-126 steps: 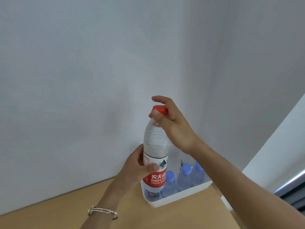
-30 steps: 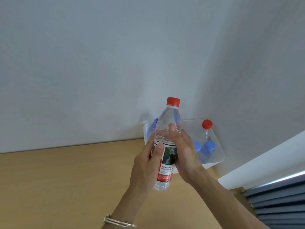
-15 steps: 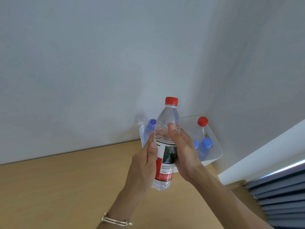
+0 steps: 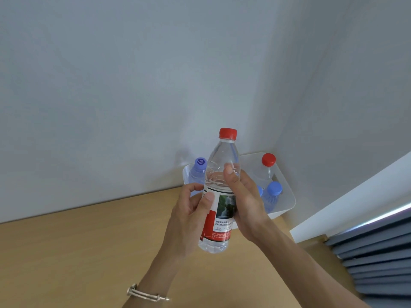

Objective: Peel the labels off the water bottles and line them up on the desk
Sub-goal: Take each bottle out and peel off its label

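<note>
A clear water bottle (image 4: 222, 161) with a red cap is held upright above the wooden desk (image 4: 77, 252). Its red-and-white label (image 4: 222, 221) still wraps the lower half. My left hand (image 4: 189, 221) grips the bottle's left side, thumb pressed on the label's upper edge. My right hand (image 4: 244, 203) grips the right side, thumb up on the bare shoulder above the label. Behind, a white bin (image 4: 287, 196) in the corner holds a red-capped bottle (image 4: 265, 170) and blue-capped bottles (image 4: 272, 194), one of them at the bin's left end (image 4: 198, 170).
White walls meet in a corner right behind the bin. A white panel (image 4: 355, 201) and dark grey slats (image 4: 378, 256) lie past the desk's right edge. A metal bracelet (image 4: 144, 294) sits on my left wrist.
Since four seconds ago the bottle came out of the bin toward me and my right hand dropped from the cap to the body. In the last second my left thumb shifted on the label.
</note>
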Demonstrator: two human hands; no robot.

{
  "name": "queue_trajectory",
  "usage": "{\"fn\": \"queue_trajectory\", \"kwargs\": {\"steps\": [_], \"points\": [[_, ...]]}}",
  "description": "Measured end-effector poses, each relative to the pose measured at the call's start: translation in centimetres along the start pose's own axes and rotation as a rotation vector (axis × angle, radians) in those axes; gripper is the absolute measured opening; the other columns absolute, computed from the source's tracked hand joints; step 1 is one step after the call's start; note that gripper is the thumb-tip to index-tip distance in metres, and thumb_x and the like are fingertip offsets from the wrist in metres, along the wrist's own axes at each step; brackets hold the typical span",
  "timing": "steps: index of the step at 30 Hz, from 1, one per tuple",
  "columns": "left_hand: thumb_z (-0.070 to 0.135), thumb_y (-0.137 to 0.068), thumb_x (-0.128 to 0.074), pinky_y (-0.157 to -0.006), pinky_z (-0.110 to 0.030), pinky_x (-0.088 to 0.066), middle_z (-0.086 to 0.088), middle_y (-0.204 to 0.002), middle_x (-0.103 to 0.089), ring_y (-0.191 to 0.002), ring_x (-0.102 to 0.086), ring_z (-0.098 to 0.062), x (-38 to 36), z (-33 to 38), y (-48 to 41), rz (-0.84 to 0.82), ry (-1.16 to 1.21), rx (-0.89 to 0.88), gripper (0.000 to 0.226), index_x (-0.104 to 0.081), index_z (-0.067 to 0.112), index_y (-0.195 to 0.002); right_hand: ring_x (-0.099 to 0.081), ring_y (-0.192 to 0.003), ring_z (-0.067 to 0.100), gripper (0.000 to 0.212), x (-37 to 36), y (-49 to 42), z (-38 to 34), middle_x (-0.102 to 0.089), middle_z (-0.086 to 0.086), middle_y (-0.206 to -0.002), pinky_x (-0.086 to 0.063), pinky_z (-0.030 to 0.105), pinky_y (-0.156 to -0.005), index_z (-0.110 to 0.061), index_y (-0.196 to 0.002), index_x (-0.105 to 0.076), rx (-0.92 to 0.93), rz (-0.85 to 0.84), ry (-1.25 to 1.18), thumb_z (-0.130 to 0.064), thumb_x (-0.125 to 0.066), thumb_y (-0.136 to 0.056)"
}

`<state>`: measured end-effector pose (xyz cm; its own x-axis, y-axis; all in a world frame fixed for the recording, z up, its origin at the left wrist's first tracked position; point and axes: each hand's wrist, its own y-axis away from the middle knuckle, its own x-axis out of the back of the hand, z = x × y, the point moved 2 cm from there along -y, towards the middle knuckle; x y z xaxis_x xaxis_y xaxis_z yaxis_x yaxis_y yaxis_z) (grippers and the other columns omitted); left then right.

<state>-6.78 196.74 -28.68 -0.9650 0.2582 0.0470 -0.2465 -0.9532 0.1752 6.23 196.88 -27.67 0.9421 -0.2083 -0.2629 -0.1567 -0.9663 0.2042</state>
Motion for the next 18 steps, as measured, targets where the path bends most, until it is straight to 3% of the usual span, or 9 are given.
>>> {"fn": "queue_trajectory", "kwargs": {"steps": [4,8,10,13,18], "points": [[0.049,-0.087,-0.048,-0.082,-0.046,-0.055,0.008,-0.094,-0.075,-0.085,-0.072,-0.012,-0.24,-0.37,-0.05,0.015,-0.086,-0.015,0.021,-0.053,0.037,-0.103,-0.07,-0.095,0.03,0.044,0.35,0.03,0.17,-0.073,0.013,-0.102,-0.054,0.048,-0.089,-0.013,-0.107,-0.062,-0.005,0.004,-0.009,-0.05,-0.062,-0.082],[0.033,-0.1,-0.041,-0.073,-0.034,-0.055,0.013,-0.086,-0.072,-0.079,-0.067,-0.006,0.01,-0.58,-0.13,0.135,-0.194,-0.071,0.017,-0.058,0.034,-0.1,-0.071,-0.092,0.026,0.041,0.39,0.01,0.09,-0.074,0.009,-0.097,-0.054,0.044,-0.086,-0.017,-0.101,-0.064,-0.001,0.003,-0.006,-0.049,-0.059,-0.076],[0.045,-0.096,-0.045,-0.072,-0.032,-0.055,0.013,-0.088,-0.073,-0.08,-0.069,-0.006,-0.01,-0.5,-0.04,0.104,-0.164,-0.074,0.013,-0.055,0.038,-0.099,-0.071,-0.095,0.027,0.048,0.28,-0.08,0.15,-0.073,0.01,-0.101,-0.053,0.049,-0.09,-0.015,-0.108,-0.062,-0.006,0.009,0.011,-0.053,-0.063,-0.079],[0.068,-0.074,-0.052,-0.079,-0.041,-0.056,0.01,-0.095,-0.074,-0.086,-0.071,-0.01,0.08,-0.58,0.09,0.054,-0.12,-0.066,0.035,-0.048,0.041,-0.095,-0.069,-0.098,0.033,0.049,0.04,-0.24,0.36,-0.072,0.012,-0.105,-0.05,0.057,-0.093,-0.018,-0.111,-0.062,-0.009,0.008,0.012,-0.054,-0.063,-0.077],[0.069,-0.068,-0.057,-0.075,-0.049,-0.055,0.001,-0.077,-0.07,-0.075,-0.069,-0.018,0.55,-0.53,-0.1,0.076,-0.119,-0.047,0.043,-0.05,0.027,-0.079,-0.069,-0.097,0.032,0.061,-0.18,-0.22,0.53,-0.072,0.012,-0.104,-0.051,0.057,-0.092,-0.016,-0.11,-0.063,0.011,-0.001,0.052,-0.062,-0.065,-0.07]]}}
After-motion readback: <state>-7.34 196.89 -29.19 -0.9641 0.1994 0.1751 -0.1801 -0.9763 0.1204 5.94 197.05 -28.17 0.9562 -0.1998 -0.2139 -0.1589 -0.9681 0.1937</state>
